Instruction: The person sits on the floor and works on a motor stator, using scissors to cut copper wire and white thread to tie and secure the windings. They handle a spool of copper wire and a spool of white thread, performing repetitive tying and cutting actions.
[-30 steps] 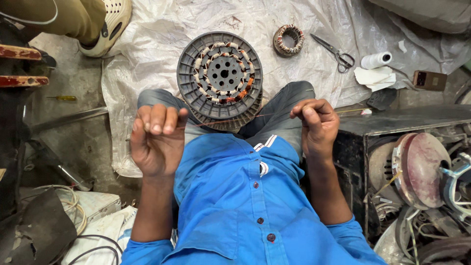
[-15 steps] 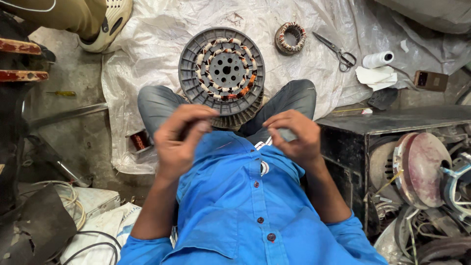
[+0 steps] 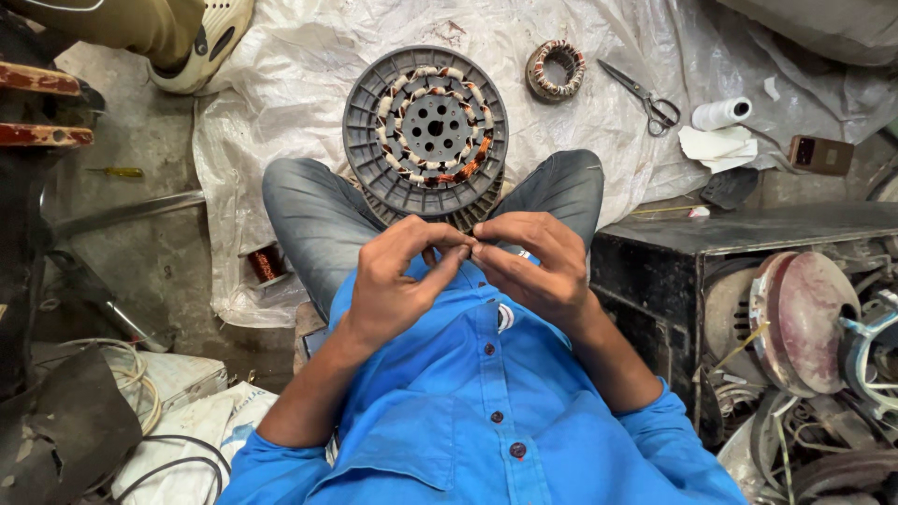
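My left hand (image 3: pixel 398 281) and my right hand (image 3: pixel 538 266) meet in front of my chest, over my blue shirt. Their fingertips are pinched together and touch each other. I cannot see anything between the fingers. Just beyond the hands, a round grey motor stator (image 3: pixel 426 131) with copper and white windings rests between my knees on a white plastic sheet (image 3: pixel 281 103).
On the sheet lie a small wound coil ring (image 3: pixel 557 70), scissors (image 3: pixel 645 98) and a white roll (image 3: pixel 720 112). A copper wire spool (image 3: pixel 267 264) sits by my left knee. A black metal box (image 3: pixel 673 271) and motor parts (image 3: pixel 804 318) crowd the right. Another person's shoe (image 3: pixel 201 42) is at top left.
My hands were raised apart as fists at either side of my chest. They have come together at the middle, fingertips now touching.
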